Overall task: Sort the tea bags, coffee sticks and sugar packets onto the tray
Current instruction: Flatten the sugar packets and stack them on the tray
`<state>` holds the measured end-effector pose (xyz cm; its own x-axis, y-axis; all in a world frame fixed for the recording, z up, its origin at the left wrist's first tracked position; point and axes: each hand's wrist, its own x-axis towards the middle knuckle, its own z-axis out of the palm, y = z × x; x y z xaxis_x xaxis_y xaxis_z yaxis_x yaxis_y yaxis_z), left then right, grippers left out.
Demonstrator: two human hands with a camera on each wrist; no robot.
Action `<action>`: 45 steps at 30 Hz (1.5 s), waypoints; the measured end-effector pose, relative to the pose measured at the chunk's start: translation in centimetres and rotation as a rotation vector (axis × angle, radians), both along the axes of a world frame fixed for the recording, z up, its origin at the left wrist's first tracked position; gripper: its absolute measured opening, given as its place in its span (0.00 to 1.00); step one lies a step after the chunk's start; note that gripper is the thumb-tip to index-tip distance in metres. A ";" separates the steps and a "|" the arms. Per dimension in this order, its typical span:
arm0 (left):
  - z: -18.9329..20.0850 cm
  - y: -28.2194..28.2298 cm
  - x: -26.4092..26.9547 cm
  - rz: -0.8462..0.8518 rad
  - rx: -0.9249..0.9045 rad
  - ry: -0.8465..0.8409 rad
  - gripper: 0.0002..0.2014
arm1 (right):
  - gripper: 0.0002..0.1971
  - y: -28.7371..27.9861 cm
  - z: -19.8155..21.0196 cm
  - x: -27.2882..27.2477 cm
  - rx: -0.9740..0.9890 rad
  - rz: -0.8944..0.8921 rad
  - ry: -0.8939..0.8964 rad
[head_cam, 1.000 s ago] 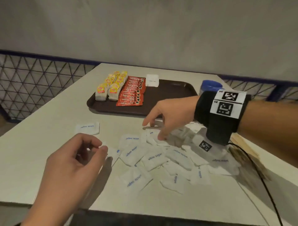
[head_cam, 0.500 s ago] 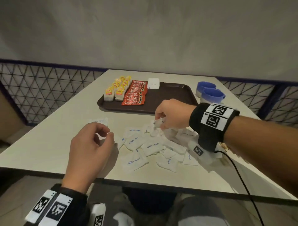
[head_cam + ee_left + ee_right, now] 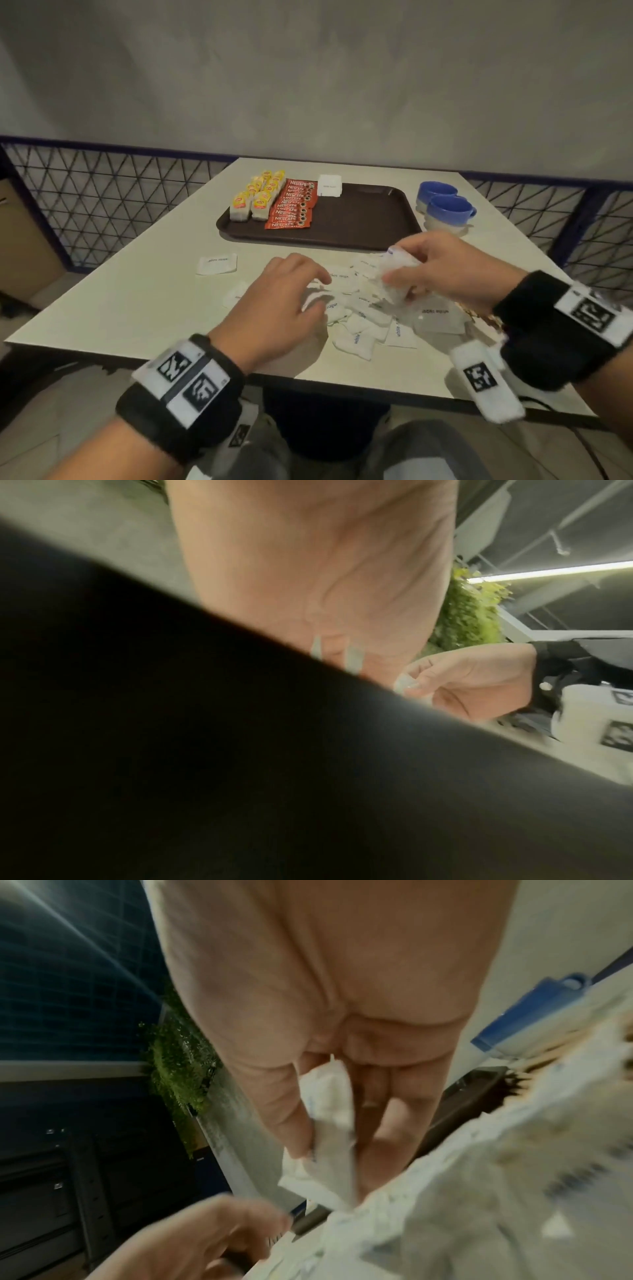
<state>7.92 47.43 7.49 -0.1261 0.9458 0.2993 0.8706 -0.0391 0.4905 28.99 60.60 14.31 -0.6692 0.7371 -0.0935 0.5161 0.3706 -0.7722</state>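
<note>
A brown tray (image 3: 359,222) lies at the far side of the table. On its left part stand rows of yellow-tagged tea bags (image 3: 257,200), red coffee sticks (image 3: 293,207) and one white sugar packet (image 3: 329,185). Several white sugar packets (image 3: 371,323) lie heaped on the table in front of the tray. My right hand (image 3: 404,274) grips a bunch of sugar packets (image 3: 330,1096) just above the heap's far side. My left hand (image 3: 320,291) arches over the heap's left edge with its fingertips on packets. What lies under its palm is hidden.
A lone sugar packet (image 3: 216,264) lies left of the heap. Two blue cups (image 3: 443,207) stand right of the tray. A thin cable trails from my right wrist over the near table edge. A wire mesh fence (image 3: 102,205) runs behind the table.
My left hand has moved right and forward onto the heap. My right hand has closed on a bunch of packets and lifted them slightly. The head view has pulled back.
</note>
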 end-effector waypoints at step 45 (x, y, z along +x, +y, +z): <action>2.6 0.3 3.4 0.005 -0.177 -0.578 0.12 | 0.16 -4.3 -9.5 2.8 -0.317 -0.164 0.881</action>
<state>11.35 47.75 10.13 -0.2257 0.9740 0.0187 0.4609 0.0898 0.8829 31.76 56.30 4.82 -0.4848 0.8551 0.1835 -0.2731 0.0513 -0.9606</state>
